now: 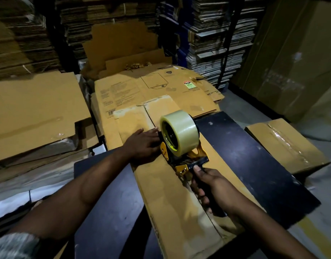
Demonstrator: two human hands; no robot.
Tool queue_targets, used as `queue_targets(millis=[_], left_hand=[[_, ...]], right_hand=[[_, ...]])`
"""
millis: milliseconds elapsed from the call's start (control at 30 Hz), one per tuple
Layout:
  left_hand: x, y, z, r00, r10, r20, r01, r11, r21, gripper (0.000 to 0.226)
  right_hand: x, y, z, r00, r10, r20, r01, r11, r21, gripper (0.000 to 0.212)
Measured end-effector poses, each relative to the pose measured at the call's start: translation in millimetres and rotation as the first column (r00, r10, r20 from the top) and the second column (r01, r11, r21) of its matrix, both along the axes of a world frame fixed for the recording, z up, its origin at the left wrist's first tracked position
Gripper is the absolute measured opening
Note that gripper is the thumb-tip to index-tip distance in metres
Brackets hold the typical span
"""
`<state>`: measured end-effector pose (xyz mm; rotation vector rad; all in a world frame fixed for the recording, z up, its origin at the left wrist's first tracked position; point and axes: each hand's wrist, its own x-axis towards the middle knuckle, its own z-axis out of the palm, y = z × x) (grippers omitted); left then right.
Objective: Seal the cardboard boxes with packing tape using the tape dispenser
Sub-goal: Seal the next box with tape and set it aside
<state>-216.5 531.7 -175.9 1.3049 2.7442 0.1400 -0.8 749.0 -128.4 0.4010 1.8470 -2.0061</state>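
Observation:
A long brown cardboard box [166, 199] lies on a dark table [250, 161], its two top flaps meeting at a centre seam. A yellow and black tape dispenser [181, 146] with a big roll of clear tape [181, 133] rests on that seam near the box's middle. My right hand [215, 191] grips the dispenser's black handle. My left hand [142, 144] lies flat on the left flap, fingers spread and touching the dispenser's front end. Behind the dispenser, toward me, the seam looks bare.
Flattened cardboard sheets [153, 90] lie beyond the box and a stack [33, 111] sits at the left. A taped box [286, 144] stands at the right past the table edge. Tall piles of flat cartons [217, 40] fill the shelves at the back.

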Motion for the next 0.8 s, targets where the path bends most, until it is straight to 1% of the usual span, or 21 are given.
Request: queue_targets(millis=[67,100,133,167,267,300,367,433,533,633,733,800], left_hand=[[-1.2,3.4,1.9,0.999,-0.011,-0.041,0.009,0.999,-0.039,0.097],[-2.1,4.9,4.2,1.0,0.01,-0.025,-0.012,0.998,-0.065,0.1],[-3.9,7.3,6.6,0.999,0.035,-0.006,-0.035,0.994,-0.099,0.098],[-6.9,10.4,10.5,0.998,0.058,0.006,-0.057,0.991,-0.124,0.091],[-27.0,20.3,20.0,0.99,0.129,0.053,-0.118,0.977,-0.179,0.056],[-34.8,23.2,21.7,0.987,0.146,0.062,-0.13,0.969,-0.209,0.051],[-46.3,28.1,24.6,0.986,0.155,0.056,-0.135,0.955,-0.265,0.051],[-52.7,31.1,25.3,0.984,0.168,0.061,-0.144,0.946,-0.289,0.051],[-51.1,30.9,24.8,0.984,0.17,0.057,-0.147,0.947,-0.285,0.049],[-43.9,28.7,26.2,0.982,0.175,0.076,-0.155,0.964,-0.218,0.054],[-43.7,25.4,24.2,0.982,0.163,0.091,-0.142,0.968,-0.206,0.066],[-42.9,26.3,21.2,0.983,0.171,0.064,-0.156,0.969,-0.194,0.071]], right_hand=[[-4.6,1.3,1.4,1.0,0.004,0.002,-0.004,1.0,0.01,0.04],[-8.5,1.8,2.4,1.0,0.011,0.001,-0.011,1.0,0.018,0.04],[-13.6,2.7,3.1,1.0,0.017,0.0,-0.017,0.999,0.03,0.039],[-19.8,3.9,4.4,1.0,0.023,-0.002,-0.023,0.999,0.047,0.04],[-43.9,8.0,7.8,0.999,0.036,0.003,-0.037,0.992,0.123,0.041],[-52.1,9.2,10.0,0.999,0.042,0.009,-0.043,0.988,0.147,0.043],[-64.8,11.6,13.9,0.998,0.061,0.025,-0.065,0.982,0.175,0.045],[-69.4,13.2,14.3,0.997,0.068,0.04,-0.074,0.981,0.181,0.045],[-53.4,14.7,9.1,0.998,0.054,0.039,-0.059,0.988,0.14,0.043],[-21.7,19.0,0.8,0.999,0.052,0.004,-0.052,0.995,0.081,0.037],[-3.5,25.3,-2.7,1.0,0.028,-0.011,-0.028,1.0,0.01,0.044],[-1.2,27.7,-1.9,1.0,0.003,0.008,-0.003,1.0,-0.027,0.046]])
